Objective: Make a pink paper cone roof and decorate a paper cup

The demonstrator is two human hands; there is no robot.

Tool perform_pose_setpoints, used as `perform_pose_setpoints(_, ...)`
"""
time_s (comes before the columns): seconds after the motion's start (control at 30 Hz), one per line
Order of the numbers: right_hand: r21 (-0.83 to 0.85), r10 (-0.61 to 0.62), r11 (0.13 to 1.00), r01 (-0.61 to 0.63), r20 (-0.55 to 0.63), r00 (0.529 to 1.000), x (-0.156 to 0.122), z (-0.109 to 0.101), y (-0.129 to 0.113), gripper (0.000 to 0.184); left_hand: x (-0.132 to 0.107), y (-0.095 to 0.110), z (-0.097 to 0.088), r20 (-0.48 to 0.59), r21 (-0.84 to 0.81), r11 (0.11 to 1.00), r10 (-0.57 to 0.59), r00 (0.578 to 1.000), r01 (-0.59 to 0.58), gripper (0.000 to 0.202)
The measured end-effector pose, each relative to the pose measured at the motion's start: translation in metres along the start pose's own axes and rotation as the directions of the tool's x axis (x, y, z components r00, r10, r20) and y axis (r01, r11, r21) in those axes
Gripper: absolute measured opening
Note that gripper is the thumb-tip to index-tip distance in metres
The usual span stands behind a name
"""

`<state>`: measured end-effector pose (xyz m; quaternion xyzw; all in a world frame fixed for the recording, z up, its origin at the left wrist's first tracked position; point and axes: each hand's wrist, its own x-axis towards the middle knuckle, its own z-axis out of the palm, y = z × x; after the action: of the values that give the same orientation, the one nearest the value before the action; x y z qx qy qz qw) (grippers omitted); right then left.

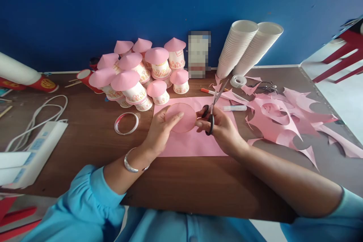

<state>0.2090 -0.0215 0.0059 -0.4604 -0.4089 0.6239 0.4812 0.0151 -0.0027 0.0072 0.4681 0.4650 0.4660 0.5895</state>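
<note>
The paper disc (186, 121) looks light, thin and easily creased, so a gentle pinch near its rim should suit. It lies above the pink sheet (195, 145) on the tabletop (198, 185), between the hands: the left hand's (161, 130) fingers pinch its left side, thumb on top; the right hand's (227, 132) curl round the scissors (211, 118), fingertips at its right edge.

Craft workspace: desk (212, 181) by blue wall (141, 3), scissors (212, 110), pink paper scraps (279, 130), stacked cups (236, 47).

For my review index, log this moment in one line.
left hand holds round pink paper disc; right hand holds black-handled metal scissors; below: pink paper sheet
</note>
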Motion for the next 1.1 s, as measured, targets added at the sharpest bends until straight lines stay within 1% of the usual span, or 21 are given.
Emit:
perform_pose_setpoints(0.1,0.031,0.05,0.998,-0.051,0.015,0.999,0.002,0.002,0.004,0.045,-0.004,-0.001,0.002,0.035,0.078,0.997,-0.019,0.999,0.016,0.025)
perform_pose_setpoints(0.17,0.072,0.056,0.996,-0.057,0.008,0.998,0.002,-0.001,0.007,0.044,-0.005,-0.001,0.001,0.045,0.072,0.997,-0.026,0.999,0.022,0.026)
perform_pose_setpoints(0.23,0.128,0.053,0.99,-0.053,0.004,0.999,0.002,-0.005,0.009,0.043,-0.004,-0.002,0.0,0.038,0.012,1.0,-0.012,0.999,0.012,0.028)
perform_pose_setpoints(0.37,0.215,0.057,0.975,-0.058,0.01,0.998,0.004,-0.01,0.013,0.039,0.001,-0.002,-0.006,-0.057,-0.129,0.989,0.063,0.996,-0.07,0.039)
perform_pose_setpoints(0.47,0.238,0.069,0.969,-0.068,0.004,0.998,0.006,-0.009,0.014,0.038,0.003,-0.005,-0.011,-0.072,-0.182,0.981,0.052,0.996,-0.064,0.048)
perform_pose_setpoints(0.5,0.237,0.074,0.969,-0.072,0.001,0.997,0.006,-0.008,0.014,0.038,0.002,-0.006,-0.011,-0.057,-0.189,0.98,0.047,0.997,-0.057,0.049)
perform_pose_setpoints(0.57,0.234,0.077,0.97,-0.073,-0.01,0.997,0.006,-0.006,0.015,0.04,-0.001,-0.009,-0.011,0.016,-0.171,0.984,0.051,0.999,-0.048,0.05)
perform_pose_setpoints(0.63,0.221,0.079,0.973,-0.073,-0.019,0.997,0.005,-0.005,0.017,0.041,-0.004,-0.012,-0.008,0.088,-0.113,0.992,0.062,0.994,-0.052,0.047)
perform_pose_setpoints(0.67,0.208,0.083,0.975,-0.077,-0.02,0.996,0.004,-0.005,0.018,0.041,-0.006,-0.012,-0.006,0.105,-0.075,0.996,0.059,0.993,-0.051,0.045)
perform_pose_setpoints(0.7,0.191,0.089,0.978,-0.084,-0.018,0.996,0.003,-0.005,0.019,0.042,-0.008,-0.012,-0.005,0.103,-0.04,0.998,0.053,0.993,-0.049,0.042)
perform_pose_setpoints(0.8,0.13,0.125,0.983,-0.126,0.015,0.992,0.0,-0.004,0.022,0.045,-0.009,-0.011,-0.002,0.04,0.026,0.999,0.024,0.999,-0.025,0.032)
perform_pose_setpoints(0.9,0.07,0.154,0.985,-0.159,0.079,0.985,-0.004,-0.002,0.022,0.048,-0.008,-0.01,-0.003,0.012,0.023,1.0,0.004,1.0,-0.004,0.031)
perform_pose_setpoints(1.0,0.05,0.118,0.991,-0.122,0.08,0.99,-0.005,-0.001,0.019,0.048,-0.006,-0.008,-0.006,-0.01,0.023,1.0,0.01,1.0,-0.01,0.029)
perform_pose_setpoints(1.1,0.029,0.087,0.996,-0.09,0.076,0.993,-0.004,-0.002,0.016,0.046,-0.007,-0.005,-0.008,-0.026,0.069,0.997,0.024,0.999,-0.022,0.027)
